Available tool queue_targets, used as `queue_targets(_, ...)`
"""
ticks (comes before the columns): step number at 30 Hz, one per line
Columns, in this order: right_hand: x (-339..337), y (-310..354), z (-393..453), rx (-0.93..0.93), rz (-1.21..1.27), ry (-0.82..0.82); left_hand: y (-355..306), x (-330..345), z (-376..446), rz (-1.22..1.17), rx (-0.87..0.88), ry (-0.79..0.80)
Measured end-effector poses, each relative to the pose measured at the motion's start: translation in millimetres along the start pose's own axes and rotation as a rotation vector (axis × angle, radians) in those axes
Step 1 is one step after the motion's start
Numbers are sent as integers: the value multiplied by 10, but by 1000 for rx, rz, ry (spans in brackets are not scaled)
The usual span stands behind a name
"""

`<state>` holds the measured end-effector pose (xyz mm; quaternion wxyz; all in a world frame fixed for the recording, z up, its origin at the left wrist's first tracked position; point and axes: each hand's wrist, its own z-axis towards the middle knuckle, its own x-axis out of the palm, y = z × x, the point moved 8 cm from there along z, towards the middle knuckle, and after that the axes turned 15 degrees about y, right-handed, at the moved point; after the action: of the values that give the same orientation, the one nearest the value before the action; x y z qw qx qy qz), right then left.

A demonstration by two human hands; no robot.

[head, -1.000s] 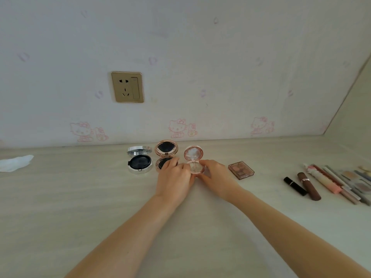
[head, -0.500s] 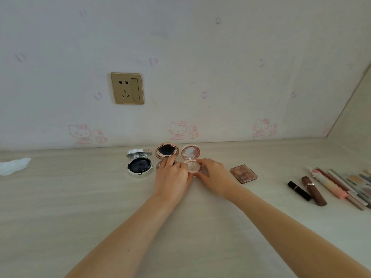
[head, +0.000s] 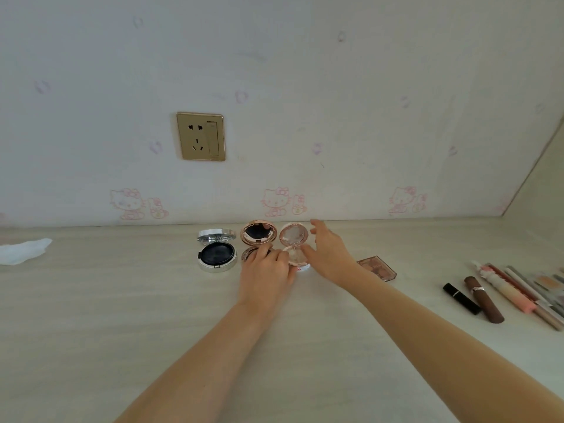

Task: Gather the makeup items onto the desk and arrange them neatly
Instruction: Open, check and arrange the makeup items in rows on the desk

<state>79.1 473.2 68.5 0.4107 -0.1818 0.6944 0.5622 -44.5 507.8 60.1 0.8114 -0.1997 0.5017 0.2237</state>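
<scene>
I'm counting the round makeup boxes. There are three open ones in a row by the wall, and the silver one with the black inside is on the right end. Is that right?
Nearly. Three round compacts stand open in a row, but the head view shows the silver compact on the left end. The pink compact is on the right end, with the rose-gold compact in the middle.

Two bare forearms reach in from the bottom edge of the head view, one from the lower left and one from the lower right. No sleeves cover them anywhere they show; both arms are uncovered up to the frame edge. The left hand [head: 266,271] and the right hand [head: 331,253] are bare as well, with no gloves. No rings, bracelets or watch can be made out on the fingers or wrists. The fingernails are too small to tell whether they are painted.
</scene>
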Motion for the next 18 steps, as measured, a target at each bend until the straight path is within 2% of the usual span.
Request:
queue_targets(6,23,157,187,-80,-108,74,-19,-9,4,-45,21,-7)
queue_targets(18,-8,145,211,-107,-133,41,9,18,18,-70,9,16)
